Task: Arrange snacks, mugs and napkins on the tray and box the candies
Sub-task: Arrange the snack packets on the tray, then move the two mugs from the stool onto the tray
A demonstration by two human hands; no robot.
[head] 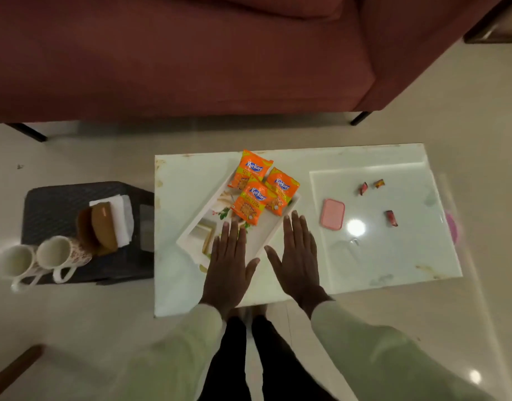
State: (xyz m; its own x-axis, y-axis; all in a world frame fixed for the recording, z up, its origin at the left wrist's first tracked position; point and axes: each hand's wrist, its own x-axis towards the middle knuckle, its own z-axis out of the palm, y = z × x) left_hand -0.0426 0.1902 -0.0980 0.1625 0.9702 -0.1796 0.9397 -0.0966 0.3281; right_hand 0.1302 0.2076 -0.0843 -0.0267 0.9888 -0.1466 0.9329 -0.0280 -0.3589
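Both hands hover flat with fingers spread and nothing in them: the left hand (228, 266) over the near end of the white tray (191, 241), the right hand (299, 256) just beside its near edge. Three orange snack packets (256, 189) overlap at the tray's far end, toward 12 o'clock. At 2 o'clock on the white table (185, 285) a pink box (332, 214) lies shut, three wrapped candies (391, 218) scattered beyond it. At 9 o'clock a dark stool (61, 198) carries two mugs (48, 256) on their sides, white napkins (123, 215) behind.
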